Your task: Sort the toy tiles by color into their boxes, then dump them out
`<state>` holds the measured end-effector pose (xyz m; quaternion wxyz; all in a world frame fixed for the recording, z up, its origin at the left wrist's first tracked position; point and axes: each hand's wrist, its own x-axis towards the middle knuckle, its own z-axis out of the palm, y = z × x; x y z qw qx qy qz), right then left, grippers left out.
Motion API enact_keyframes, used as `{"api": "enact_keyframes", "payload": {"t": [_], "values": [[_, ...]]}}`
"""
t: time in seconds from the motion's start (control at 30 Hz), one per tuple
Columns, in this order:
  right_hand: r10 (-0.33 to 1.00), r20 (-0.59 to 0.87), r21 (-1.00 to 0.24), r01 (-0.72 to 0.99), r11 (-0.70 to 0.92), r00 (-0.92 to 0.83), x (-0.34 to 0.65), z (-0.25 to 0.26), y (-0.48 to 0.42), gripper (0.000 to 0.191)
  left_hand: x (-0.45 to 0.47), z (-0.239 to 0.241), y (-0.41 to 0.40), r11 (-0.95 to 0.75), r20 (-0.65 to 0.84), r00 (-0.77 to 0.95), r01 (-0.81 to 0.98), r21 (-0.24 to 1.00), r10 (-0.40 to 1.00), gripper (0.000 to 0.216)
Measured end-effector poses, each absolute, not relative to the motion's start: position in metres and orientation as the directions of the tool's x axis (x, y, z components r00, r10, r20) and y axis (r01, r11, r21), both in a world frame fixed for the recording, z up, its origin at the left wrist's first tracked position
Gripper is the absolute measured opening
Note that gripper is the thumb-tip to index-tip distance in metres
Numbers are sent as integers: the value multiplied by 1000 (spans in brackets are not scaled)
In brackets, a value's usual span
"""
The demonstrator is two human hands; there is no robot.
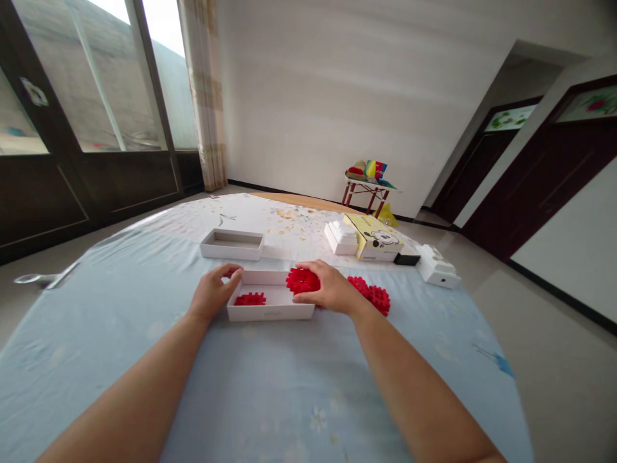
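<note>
A shallow white box (pixel 270 313) with no lid on it lies in front of me on the cloth. My left hand (pixel 214 290) grips its left end, thumb and fingers at the rim. Inside, towards the left, is a red toothed plastic piece (pixel 250 299). Over the box's right end my right hand (pixel 330 286) holds a red interlocking toy block (pixel 303 281) between thumb and fingers; the palm side is hidden. More red toothed blocks (pixel 379 299) lie on the table just right of that hand, partly covered by it.
Behind the box sits another white open box (pixel 232 245). A yellow cartoon box (pixel 373 238) stands at the back right, with a white box (pixel 341 238) on its left and another white package (pixel 438 265) on its right. A light blue cloth (pixel 270 399) covers the round table.
</note>
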<state>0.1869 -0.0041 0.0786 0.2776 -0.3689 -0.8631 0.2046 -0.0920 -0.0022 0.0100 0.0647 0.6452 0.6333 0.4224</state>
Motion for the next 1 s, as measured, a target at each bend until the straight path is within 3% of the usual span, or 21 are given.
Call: {"api": "enact_keyframes", "payload": {"t": [0.23,0.43,1.0], "values": [[745,139,-401,651,645,-653,142,64,21,66,-92,7,-1,-198,452,-166,732,652,876,33],[737,48,-388,667,636,-675,140,58,24,66,-91,6,1,-212,459,-159,726,655,874,32],[734,26,-366,677,638,-678,127,57,25,52,-93,4,2,-215,477,-154,745,631,865,32]]}}
